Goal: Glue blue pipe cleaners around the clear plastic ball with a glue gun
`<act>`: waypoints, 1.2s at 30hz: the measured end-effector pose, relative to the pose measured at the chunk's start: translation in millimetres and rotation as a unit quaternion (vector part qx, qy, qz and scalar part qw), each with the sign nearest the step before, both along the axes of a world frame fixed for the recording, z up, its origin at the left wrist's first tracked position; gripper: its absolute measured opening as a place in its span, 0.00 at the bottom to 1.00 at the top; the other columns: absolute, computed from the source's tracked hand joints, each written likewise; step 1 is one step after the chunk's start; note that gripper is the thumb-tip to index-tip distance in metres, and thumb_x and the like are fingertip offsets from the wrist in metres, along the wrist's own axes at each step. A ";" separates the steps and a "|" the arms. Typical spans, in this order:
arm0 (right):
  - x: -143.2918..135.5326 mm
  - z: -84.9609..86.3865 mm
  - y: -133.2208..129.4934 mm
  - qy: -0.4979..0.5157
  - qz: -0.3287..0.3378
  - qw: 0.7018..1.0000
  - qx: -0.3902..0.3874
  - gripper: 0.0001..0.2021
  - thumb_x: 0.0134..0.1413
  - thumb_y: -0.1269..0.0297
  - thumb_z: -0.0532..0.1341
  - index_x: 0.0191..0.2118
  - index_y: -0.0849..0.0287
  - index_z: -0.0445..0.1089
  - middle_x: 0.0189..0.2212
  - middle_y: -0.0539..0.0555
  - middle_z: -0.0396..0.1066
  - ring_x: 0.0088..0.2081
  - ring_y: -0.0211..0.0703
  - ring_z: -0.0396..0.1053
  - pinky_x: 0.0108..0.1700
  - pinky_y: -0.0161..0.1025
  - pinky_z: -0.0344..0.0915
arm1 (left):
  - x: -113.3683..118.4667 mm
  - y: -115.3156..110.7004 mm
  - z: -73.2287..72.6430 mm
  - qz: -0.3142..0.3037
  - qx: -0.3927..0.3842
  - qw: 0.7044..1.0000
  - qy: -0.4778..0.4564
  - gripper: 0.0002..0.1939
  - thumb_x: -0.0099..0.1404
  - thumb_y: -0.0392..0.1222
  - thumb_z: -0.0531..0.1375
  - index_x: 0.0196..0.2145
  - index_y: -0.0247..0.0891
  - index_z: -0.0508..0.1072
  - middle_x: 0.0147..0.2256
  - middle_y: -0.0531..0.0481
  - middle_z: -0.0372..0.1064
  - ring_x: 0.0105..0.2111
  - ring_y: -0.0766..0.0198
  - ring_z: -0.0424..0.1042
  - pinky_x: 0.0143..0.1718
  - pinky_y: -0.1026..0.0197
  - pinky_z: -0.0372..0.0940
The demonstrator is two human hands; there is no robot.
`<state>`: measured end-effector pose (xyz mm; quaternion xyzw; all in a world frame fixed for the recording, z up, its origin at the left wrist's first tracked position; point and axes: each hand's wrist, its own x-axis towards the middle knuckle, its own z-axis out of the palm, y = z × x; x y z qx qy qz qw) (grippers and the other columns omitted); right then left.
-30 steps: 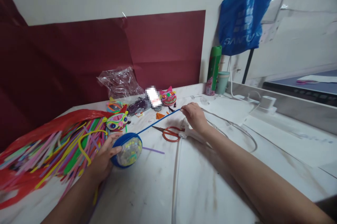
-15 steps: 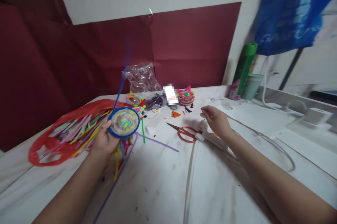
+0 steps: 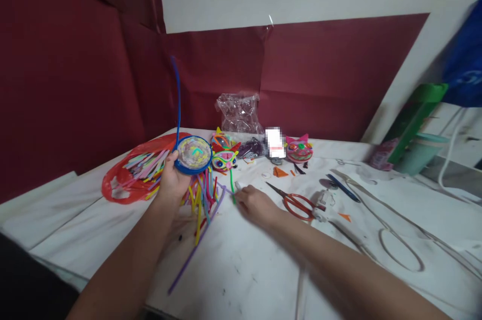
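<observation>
My left hand [image 3: 173, 179] grips the edge of a round disc [image 3: 196, 153] with a blue rim and a swirled yellow, grey and white face. A long blue pipe cleaner [image 3: 178, 97] rises from the rim by my thumb. My right hand [image 3: 256, 203] is low over the table, fingers curled together beside a green pipe cleaner [image 3: 232, 179] and one end of a bent purple pipe cleaner [image 3: 205, 229]. What the fingertips hold, if anything, is hidden. Behind the disc's right edge lies a colourful animal-face piece [image 3: 225, 160]. Loose pipe cleaners [image 3: 199, 199] lie below the disc.
Orange-handled scissors [image 3: 297, 204] and a white glue gun [image 3: 324, 204] lie to the right, by a trailing cable [image 3: 401, 255]. A red bag [image 3: 116, 179] of pipe cleaners sits left. Behind are a pink cat-face piece [image 3: 299, 150], a blurred-out phone-like object [image 3: 275, 143] and clear plastic [image 3: 240, 112].
My right hand has come from beside the glue gun leftward to the green and purple pipe cleaners. My view has turned left. The disc stays in my left hand.
</observation>
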<state>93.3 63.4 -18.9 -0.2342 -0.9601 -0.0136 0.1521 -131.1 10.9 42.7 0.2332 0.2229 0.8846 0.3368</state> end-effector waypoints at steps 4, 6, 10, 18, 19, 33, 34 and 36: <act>-36.1 -2.5 -6.9 -0.058 0.064 0.995 0.042 0.10 0.61 0.73 0.54 0.42 0.62 0.72 0.36 0.59 0.73 0.41 0.47 0.68 0.43 0.40 0.62 | -7.9 -0.6 -2.5 0.004 0.008 1.000 -0.007 0.04 0.55 0.38 0.60 0.29 0.38 0.74 0.31 0.51 0.78 0.42 0.59 0.75 0.51 0.54 0.64; -42.9 -1.4 -6.4 -0.069 0.075 0.993 0.060 0.10 0.62 0.73 0.53 0.40 0.64 0.72 0.37 0.61 0.72 0.42 0.48 0.67 0.45 0.42 0.61 | -9.9 -0.7 -3.5 -0.009 0.009 1.000 -0.011 0.03 0.54 0.38 0.61 0.29 0.39 0.74 0.31 0.51 0.78 0.42 0.59 0.74 0.51 0.54 0.64; -30.4 4.5 3.5 -0.077 0.075 0.991 0.078 0.09 0.62 0.74 0.53 0.42 0.64 0.70 0.39 0.63 0.71 0.44 0.49 0.66 0.47 0.44 0.59 | -8.2 -0.4 -3.3 -0.014 0.015 1.000 -0.011 0.03 0.53 0.39 0.62 0.28 0.39 0.73 0.30 0.52 0.78 0.40 0.60 0.75 0.50 0.55 0.65; -4.2 0.3 21.4 -0.068 -0.003 0.997 0.028 0.10 0.59 0.74 0.54 0.41 0.63 0.71 0.33 0.58 0.75 0.35 0.43 0.71 0.40 0.35 0.61 | 1.4 1.3 -6.6 -0.014 0.016 1.000 -0.001 0.07 0.50 0.37 0.64 0.30 0.36 0.74 0.30 0.50 0.77 0.35 0.61 0.75 0.47 0.56 0.66; -6.6 -1.9 21.1 -0.059 -0.018 0.998 0.018 0.10 0.59 0.73 0.54 0.39 0.62 0.72 0.33 0.58 0.75 0.35 0.42 0.71 0.38 0.34 0.61 | 1.7 1.6 -7.6 -0.014 0.014 1.000 -0.002 0.08 0.50 0.37 0.64 0.31 0.36 0.74 0.30 0.51 0.77 0.35 0.61 0.75 0.47 0.56 0.66; -64.6 64.3 34.2 0.160 -0.084 0.981 -0.067 0.11 0.59 0.71 0.53 0.41 0.59 0.72 0.40 0.57 0.75 0.41 0.44 0.72 0.44 0.36 0.64 | -5.3 2.8 -10.5 -0.018 0.007 1.000 0.021 0.10 0.51 0.39 0.64 0.34 0.37 0.73 0.31 0.51 0.77 0.36 0.60 0.76 0.47 0.55 0.66; -78.1 72.6 38.8 0.169 -0.075 0.980 -0.078 0.11 0.58 0.72 0.53 0.41 0.59 0.72 0.39 0.56 0.75 0.41 0.44 0.72 0.44 0.36 0.64 | -6.2 2.8 -10.9 -0.019 0.007 1.000 0.024 0.11 0.52 0.39 0.64 0.35 0.37 0.73 0.32 0.51 0.77 0.36 0.60 0.76 0.47 0.55 0.66; -102.5 85.2 47.6 0.182 -0.058 0.976 -0.102 0.11 0.56 0.73 0.56 0.43 0.59 0.72 0.41 0.56 0.75 0.42 0.45 0.72 0.45 0.37 0.65 | -8.2 2.3 -11.3 -0.020 0.007 0.999 0.029 0.12 0.52 0.40 0.64 0.36 0.37 0.73 0.33 0.50 0.78 0.37 0.60 0.76 0.48 0.55 0.66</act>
